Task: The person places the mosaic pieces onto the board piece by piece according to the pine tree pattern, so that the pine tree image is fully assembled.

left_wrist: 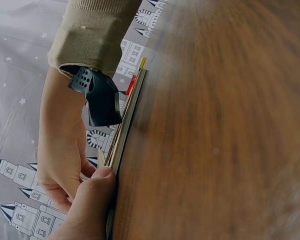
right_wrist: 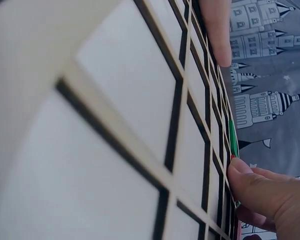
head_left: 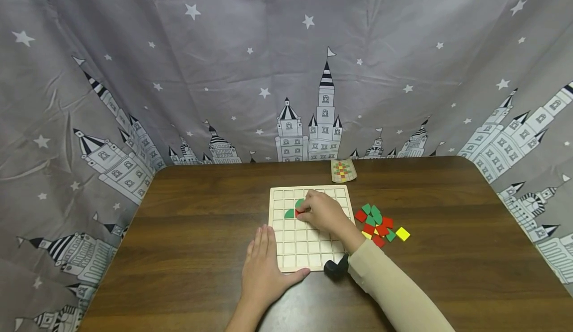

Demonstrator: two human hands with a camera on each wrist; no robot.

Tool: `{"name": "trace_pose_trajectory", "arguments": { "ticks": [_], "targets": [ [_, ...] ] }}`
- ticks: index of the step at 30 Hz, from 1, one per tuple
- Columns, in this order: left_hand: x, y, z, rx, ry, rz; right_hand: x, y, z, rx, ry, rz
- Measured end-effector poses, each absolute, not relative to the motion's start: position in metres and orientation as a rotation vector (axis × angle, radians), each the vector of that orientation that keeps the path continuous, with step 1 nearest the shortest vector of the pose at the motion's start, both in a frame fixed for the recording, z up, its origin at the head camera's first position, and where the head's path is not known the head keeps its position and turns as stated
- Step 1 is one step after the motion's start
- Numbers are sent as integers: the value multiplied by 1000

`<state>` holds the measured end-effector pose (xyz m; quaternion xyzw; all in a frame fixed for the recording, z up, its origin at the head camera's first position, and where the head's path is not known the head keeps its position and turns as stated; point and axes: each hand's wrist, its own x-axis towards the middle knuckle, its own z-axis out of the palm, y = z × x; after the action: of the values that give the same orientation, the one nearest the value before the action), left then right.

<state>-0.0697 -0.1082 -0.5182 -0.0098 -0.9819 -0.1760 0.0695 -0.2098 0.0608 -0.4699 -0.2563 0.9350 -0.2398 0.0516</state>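
Note:
A pale wooden grid board (head_left: 290,248) lies on the table. My right hand (head_left: 323,211) pinches a small red tile (head_left: 297,213) over a cell in the board's upper part; the fingers partly hide it. Just left of that tile a green quarter-round piece (head_left: 289,213) sits in a cell, and another green piece (head_left: 299,203) lies above, partly covered. My left hand (head_left: 263,270) rests flat with straight fingers along the board's left edge, its thumb (left_wrist: 97,192) touching the near edge. In the right wrist view, the right thumb (right_wrist: 247,180) presses close to the red and green pieces.
Right of the board is a loose pile of red tiles (head_left: 360,216), green rounded pieces (head_left: 377,216) and yellow tiles (head_left: 403,234). A small pattern card (head_left: 343,171) lies behind the board. A black wrist camera (head_left: 335,268) hangs under the right wrist. A grey castle-print curtain (head_left: 250,73) borders the table.

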Motion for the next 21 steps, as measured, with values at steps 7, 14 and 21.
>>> {"name": "trace_pose_trajectory", "arguments": {
  "ticks": [7,14,21],
  "targets": [
    [-70,-108,-519,-20,-2955,-536,-210,61,-470,-771,2825,-751],
    [-70,-108,-519,-25,-2952,-524,-207,61,-468,-816,2809,-709],
    [-70,-108,-519,-17,-2959,-527,-202,78,-469,-833,2823,-726]
  ]
}}
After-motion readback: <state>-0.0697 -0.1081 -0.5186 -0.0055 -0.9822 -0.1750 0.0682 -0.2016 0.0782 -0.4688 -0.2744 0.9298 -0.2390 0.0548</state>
